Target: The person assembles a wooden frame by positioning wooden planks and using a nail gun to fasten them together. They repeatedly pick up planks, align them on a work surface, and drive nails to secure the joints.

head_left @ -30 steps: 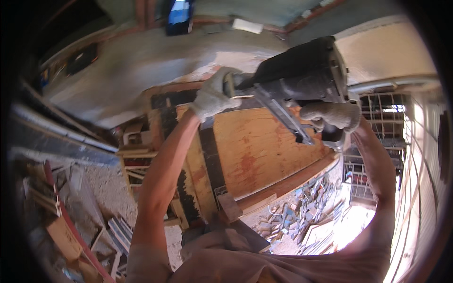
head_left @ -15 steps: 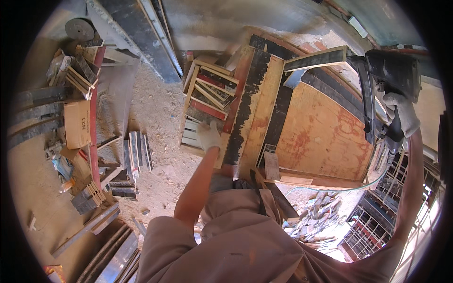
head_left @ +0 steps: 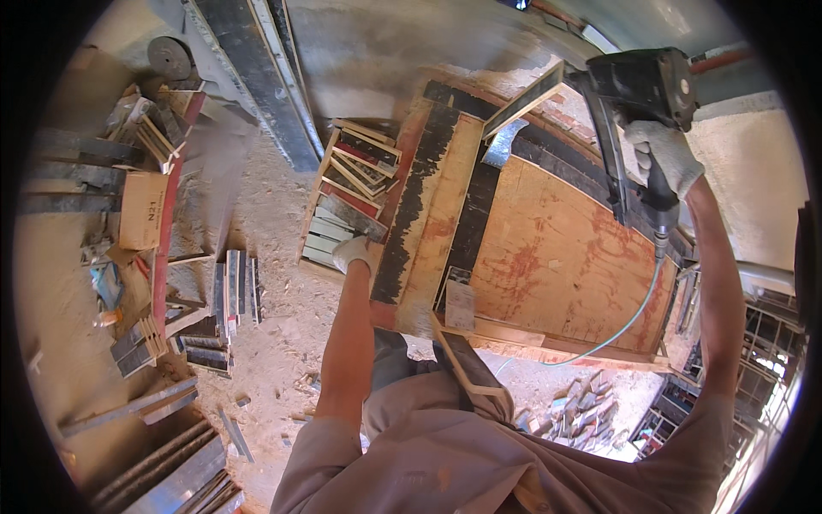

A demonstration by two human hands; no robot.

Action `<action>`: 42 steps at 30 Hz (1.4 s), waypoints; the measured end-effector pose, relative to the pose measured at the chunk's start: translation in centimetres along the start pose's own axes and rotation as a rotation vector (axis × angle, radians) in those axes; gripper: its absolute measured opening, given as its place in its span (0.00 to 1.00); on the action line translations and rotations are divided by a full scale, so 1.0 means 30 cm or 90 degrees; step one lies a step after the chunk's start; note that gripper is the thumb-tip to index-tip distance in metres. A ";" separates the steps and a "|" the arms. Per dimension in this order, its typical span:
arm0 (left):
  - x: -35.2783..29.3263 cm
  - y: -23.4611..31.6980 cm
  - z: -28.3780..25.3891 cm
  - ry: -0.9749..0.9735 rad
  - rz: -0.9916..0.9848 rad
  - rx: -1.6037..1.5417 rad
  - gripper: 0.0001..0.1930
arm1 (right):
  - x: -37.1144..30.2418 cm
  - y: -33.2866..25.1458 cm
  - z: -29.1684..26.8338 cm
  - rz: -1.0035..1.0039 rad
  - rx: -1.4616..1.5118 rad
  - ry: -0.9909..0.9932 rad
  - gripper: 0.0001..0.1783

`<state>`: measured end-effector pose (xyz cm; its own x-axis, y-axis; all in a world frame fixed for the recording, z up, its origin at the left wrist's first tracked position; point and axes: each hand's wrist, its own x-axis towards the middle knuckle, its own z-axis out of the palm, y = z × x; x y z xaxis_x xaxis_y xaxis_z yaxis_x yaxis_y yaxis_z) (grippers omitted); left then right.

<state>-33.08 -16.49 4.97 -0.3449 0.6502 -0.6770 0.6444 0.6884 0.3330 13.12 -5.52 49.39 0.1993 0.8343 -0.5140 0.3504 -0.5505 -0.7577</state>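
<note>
At upper right, the right hand [head_left: 666,156] curls tightly around a pneumatic nailer [head_left: 635,84]. Centre-left, the left hand [head_left: 352,253] adjoins wooden strips [head_left: 329,231], its grip unclear.

A dusty, littered floor [head_left: 287,223] is seen at left and centre; the top is bounded by a grey, stained wall [head_left: 368,51], and bright light is admitted around a metal grid [head_left: 765,347] at lower right.

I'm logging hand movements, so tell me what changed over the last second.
The left hand moved away from the front end of the black nail gun, leftward to the wooden crate; whether it has a grip on anything there is unclear. Unchanged: the right hand keeps its grip on the nail gun, and the plywood panel stays in place.
</note>
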 end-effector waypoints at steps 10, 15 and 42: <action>0.157 -0.005 0.150 0.163 -0.151 -0.008 0.30 | 0.059 0.241 -0.062 -0.240 0.023 -0.171 0.11; 0.307 -0.275 0.038 0.124 -0.011 -0.134 0.45 | 0.132 0.322 -0.097 -0.431 -0.102 -0.168 0.10; -0.633 0.898 -0.034 0.105 0.640 -0.164 0.21 | -0.132 0.915 0.086 -0.031 0.568 -0.160 0.11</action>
<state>-9.87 -9.95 27.47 0.1676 0.9826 0.0805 0.5276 -0.1584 0.8346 19.59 -24.01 29.58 -0.0374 0.8835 -0.4669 -0.5009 -0.4209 -0.7563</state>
